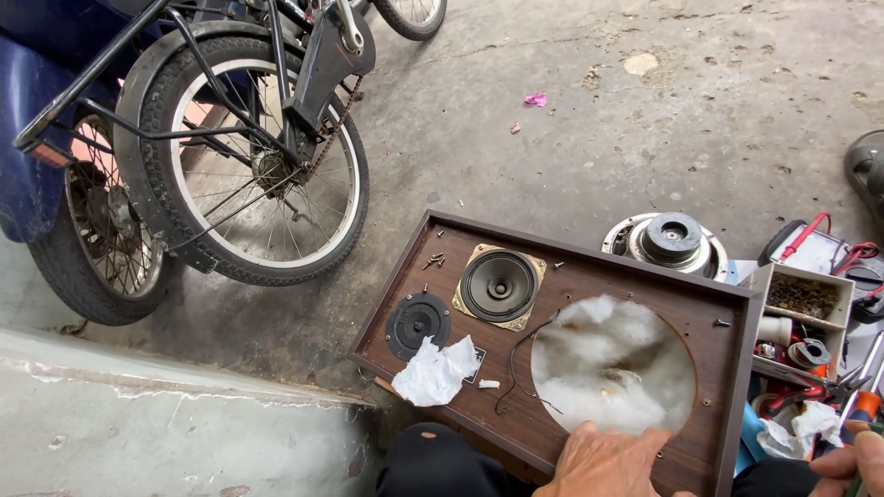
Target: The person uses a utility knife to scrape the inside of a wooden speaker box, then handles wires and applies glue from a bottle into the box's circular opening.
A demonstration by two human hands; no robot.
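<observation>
A brown wooden speaker cabinet (589,276) lies face up on the concrete floor. It carries a small black tweeter (417,324) and a mid-size cone in a brass-coloured frame (499,286). A large round hole shows white stuffing (612,364). My left hand (608,460) rests on the cabinet at the hole's near rim, fingers spread and holding nothing. My right hand (852,460) is cut off at the bottom right corner beside the tools; its grip is hidden. A crumpled white cloth (435,372), a black wire (516,368) and loose screws (434,260) lie on the panel.
A removed large speaker driver (668,241) lies magnet-up behind the cabinet. A parts tray (801,304), a meter with red leads (820,244) and red-handled pliers (829,391) crowd the right. A bicycle wheel (249,156) and a motorbike wheel (97,239) stand left, above a concrete step (166,423).
</observation>
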